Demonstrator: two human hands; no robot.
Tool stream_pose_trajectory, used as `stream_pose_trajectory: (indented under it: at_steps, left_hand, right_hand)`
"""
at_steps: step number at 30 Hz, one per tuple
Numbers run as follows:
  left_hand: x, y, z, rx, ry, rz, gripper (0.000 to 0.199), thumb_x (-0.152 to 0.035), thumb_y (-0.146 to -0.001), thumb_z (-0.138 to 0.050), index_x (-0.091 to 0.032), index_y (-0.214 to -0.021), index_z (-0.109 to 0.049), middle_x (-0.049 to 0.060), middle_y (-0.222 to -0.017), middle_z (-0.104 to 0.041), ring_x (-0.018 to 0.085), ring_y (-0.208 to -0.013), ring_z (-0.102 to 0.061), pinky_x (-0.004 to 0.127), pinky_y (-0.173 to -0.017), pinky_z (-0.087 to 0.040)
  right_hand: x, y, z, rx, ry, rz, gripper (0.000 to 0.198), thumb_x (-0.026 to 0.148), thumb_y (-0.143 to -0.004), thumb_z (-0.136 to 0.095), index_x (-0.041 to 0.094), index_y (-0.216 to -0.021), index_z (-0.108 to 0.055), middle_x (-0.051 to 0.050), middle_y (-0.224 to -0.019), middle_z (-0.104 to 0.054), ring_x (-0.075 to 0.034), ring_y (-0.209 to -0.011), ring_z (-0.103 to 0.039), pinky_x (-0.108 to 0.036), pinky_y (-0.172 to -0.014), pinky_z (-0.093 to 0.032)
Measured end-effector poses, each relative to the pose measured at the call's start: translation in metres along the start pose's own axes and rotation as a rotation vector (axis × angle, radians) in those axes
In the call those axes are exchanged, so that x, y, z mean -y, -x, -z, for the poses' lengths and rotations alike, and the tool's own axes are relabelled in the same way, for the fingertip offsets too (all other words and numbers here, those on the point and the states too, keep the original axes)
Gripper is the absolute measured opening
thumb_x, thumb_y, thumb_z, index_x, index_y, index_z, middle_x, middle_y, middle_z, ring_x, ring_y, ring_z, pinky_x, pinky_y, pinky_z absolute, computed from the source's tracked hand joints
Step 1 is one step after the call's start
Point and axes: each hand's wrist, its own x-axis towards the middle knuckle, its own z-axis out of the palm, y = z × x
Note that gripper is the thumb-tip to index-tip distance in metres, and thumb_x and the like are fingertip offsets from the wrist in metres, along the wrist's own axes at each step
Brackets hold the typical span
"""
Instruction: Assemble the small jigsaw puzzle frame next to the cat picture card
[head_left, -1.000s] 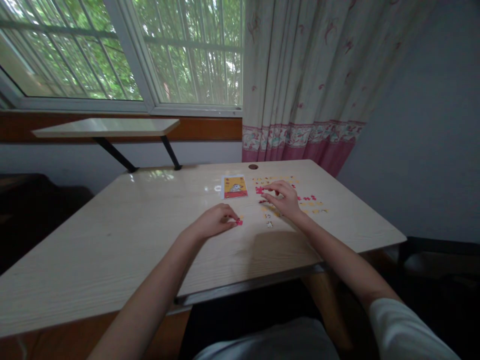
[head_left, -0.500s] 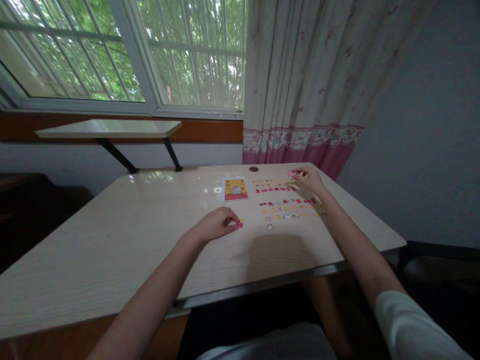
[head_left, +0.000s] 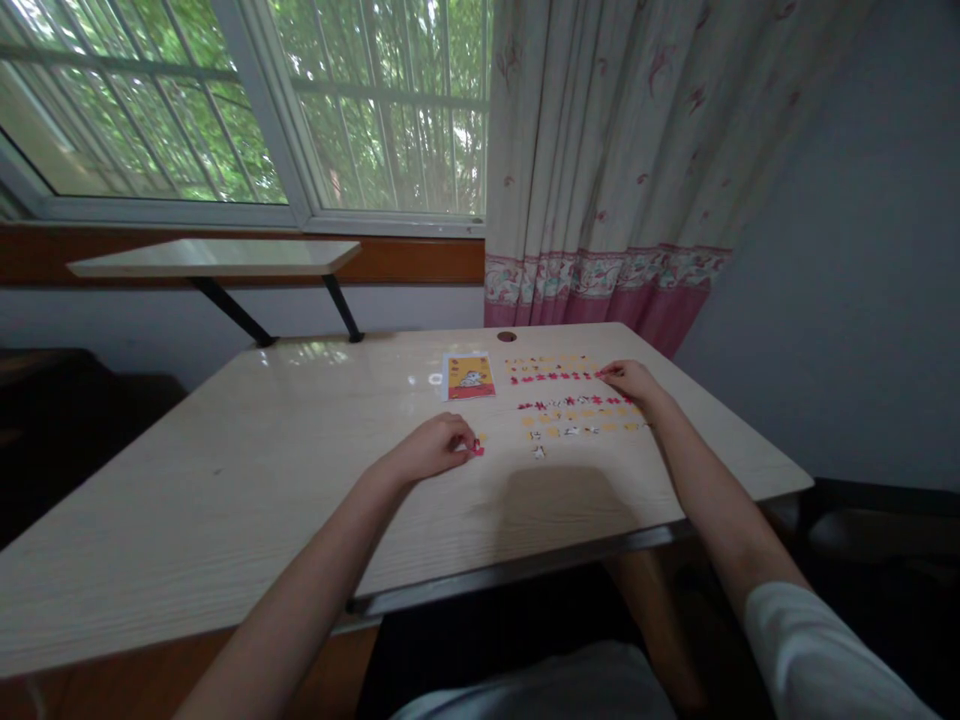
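Small jigsaw puzzle pieces lie in rows on the desk (head_left: 285, 500): yellow ones at the back, then a row of red-pink pieces (head_left: 551, 378), then more red, yellow and white pieces nearer. My right hand (head_left: 634, 382) pinches a pink puzzle piece (head_left: 601, 375) at the right end of the back pink row. My left hand (head_left: 439, 445) rests on the desk, its fingers closed on a red-pink puzzle piece (head_left: 478, 451). A yellow piece (head_left: 482, 438) lies just beyond those fingertips. One white piece (head_left: 539, 453) sits apart in front of the rows.
A picture card (head_left: 470, 378) with a white animal on yellow and red lies left of the rows. Behind it is a round desk hole (head_left: 507, 337). A raised shelf (head_left: 225, 257) stands at the back left. A curtain (head_left: 592, 180) hangs behind the desk.
My right hand has moved right and nearer to me, bringing the pink piece down to the end of the back pink row. My left hand has stayed almost still.
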Motion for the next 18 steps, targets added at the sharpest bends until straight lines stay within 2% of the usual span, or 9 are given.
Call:
stream_pose_trajectory:
  at_steps: [6, 10, 14, 18]
  left_hand:
    - [0.002, 0.000, -0.001, -0.009, -0.012, 0.011, 0.012, -0.022, -0.076, -0.059, -0.017, -0.085, -0.065, 0.005, -0.081, -0.063, 0.018, -0.079, -0.056, 0.030, -0.075, -0.042]
    - [0.002, 0.000, -0.004, -0.010, 0.005, 0.007, 0.009, -0.020, -0.075, -0.059, -0.017, -0.082, -0.064, 0.004, -0.080, -0.063, 0.017, -0.078, -0.055, 0.030, -0.074, -0.042]
    - [0.002, -0.001, -0.007, -0.016, 0.036, 0.031, 0.010, -0.015, -0.070, -0.060, -0.015, -0.080, -0.063, 0.004, -0.077, -0.062, 0.017, -0.075, -0.055, 0.028, -0.072, -0.041]
    - [0.002, -0.001, -0.006, 0.001, 0.065, 0.027, 0.009, -0.010, -0.066, -0.060, -0.016, -0.073, -0.061, 0.002, -0.076, -0.062, 0.016, -0.076, -0.055, 0.028, -0.075, -0.041]
  right_hand:
    - [0.001, 0.002, 0.000, 0.008, 0.045, 0.017, 0.027, 0.032, -0.075, -0.061, 0.019, -0.096, -0.072, -0.008, -0.088, -0.071, -0.019, -0.078, -0.062, -0.027, -0.067, -0.043]
    - [0.015, 0.007, 0.003, -0.032, 0.100, 0.064, 0.029, 0.036, -0.076, -0.060, 0.020, -0.096, -0.072, -0.010, -0.095, -0.070, -0.022, -0.085, -0.061, -0.030, -0.072, -0.043]
    - [0.050, 0.019, 0.002, -0.122, 0.132, 0.228, 0.028, 0.036, -0.079, -0.058, 0.018, -0.096, -0.071, -0.011, -0.099, -0.068, -0.022, -0.091, -0.059, -0.032, -0.080, -0.042]
    - [0.100, 0.045, -0.006, -0.112, 0.064, 0.510, 0.024, 0.031, -0.084, -0.053, 0.018, -0.096, -0.069, -0.008, -0.097, -0.068, -0.020, -0.093, -0.057, -0.034, -0.085, -0.039]
